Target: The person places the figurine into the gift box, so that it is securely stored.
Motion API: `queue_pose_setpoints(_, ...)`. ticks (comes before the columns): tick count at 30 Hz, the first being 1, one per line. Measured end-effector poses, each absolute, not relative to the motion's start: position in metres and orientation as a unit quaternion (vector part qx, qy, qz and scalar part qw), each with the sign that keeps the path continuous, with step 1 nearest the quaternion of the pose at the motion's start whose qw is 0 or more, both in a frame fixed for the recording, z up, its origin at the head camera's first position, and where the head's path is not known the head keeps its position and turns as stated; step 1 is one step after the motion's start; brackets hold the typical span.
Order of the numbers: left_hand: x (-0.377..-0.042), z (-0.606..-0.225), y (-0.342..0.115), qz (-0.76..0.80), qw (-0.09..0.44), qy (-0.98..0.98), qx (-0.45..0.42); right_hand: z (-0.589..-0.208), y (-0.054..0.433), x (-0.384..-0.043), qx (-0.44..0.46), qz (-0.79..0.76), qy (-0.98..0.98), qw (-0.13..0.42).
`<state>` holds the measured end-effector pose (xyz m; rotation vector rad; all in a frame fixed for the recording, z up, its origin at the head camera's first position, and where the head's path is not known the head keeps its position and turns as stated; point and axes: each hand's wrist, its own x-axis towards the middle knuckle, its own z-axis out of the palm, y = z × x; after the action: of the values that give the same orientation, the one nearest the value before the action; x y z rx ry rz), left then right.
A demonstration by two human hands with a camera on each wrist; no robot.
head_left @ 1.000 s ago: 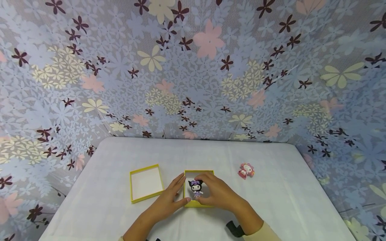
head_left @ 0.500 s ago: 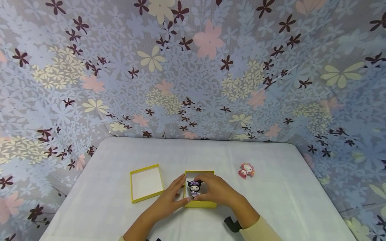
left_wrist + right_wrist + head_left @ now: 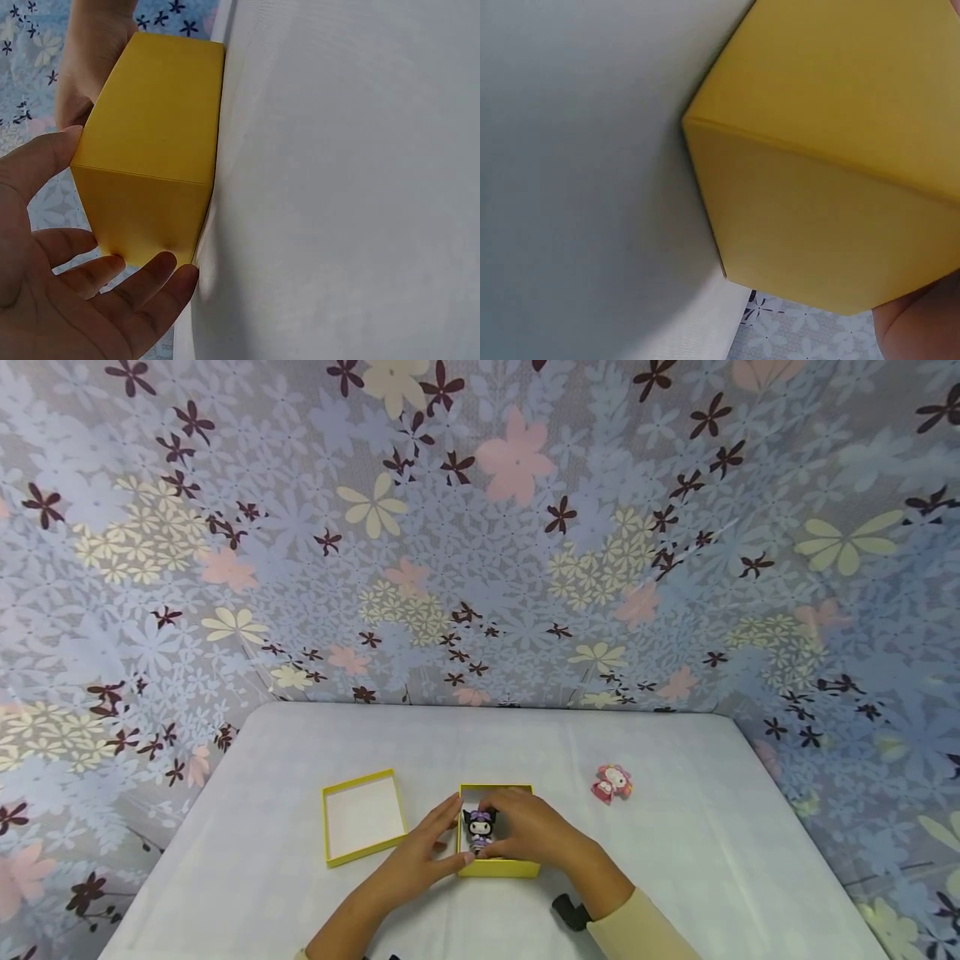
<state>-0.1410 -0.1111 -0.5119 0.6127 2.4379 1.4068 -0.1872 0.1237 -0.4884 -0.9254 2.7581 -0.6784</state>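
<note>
In the head view, a small toy figurine (image 3: 480, 829) with black ears and a purple outfit is inside the yellow box (image 3: 501, 869), near its left wall. My right hand (image 3: 534, 828) reaches in over the right side and pinches the figurine between thumb and fingers. At the box's left side rests my left hand (image 3: 412, 864). The left wrist view has its spread fingertips (image 3: 159, 266) pressing the yellow side wall and the thumb at the corner edge. The right wrist view shows mostly the box's outer walls (image 3: 817, 217); the figurine is hidden there.
A shallow yellow-edged box lid (image 3: 365, 818), white inside, lies left of the box. Farther right lies a pink and red figurine (image 3: 612, 783). The white-covered table (image 3: 300, 735) ends at a floral curtain (image 3: 480, 568) behind and on both sides.
My right hand has shifted slightly left with the figurine, bringing it closer to the box's left wall. The left hand has stayed in place against the box.
</note>
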Motion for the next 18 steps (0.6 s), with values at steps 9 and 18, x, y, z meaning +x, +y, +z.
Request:
queue_pose_setpoints(9,-0.141,-0.515,-0.112,0.487,0.126,0.838,0.209,-0.491,0.117,-0.187,-0.307,-0.170,0.934,0.070)
queue_pose_setpoints(18,-0.141,-0.515,-0.112,0.495,0.130,0.834,0.209,-0.488,0.113,-0.183,-0.312,-0.135,0.939,0.053)
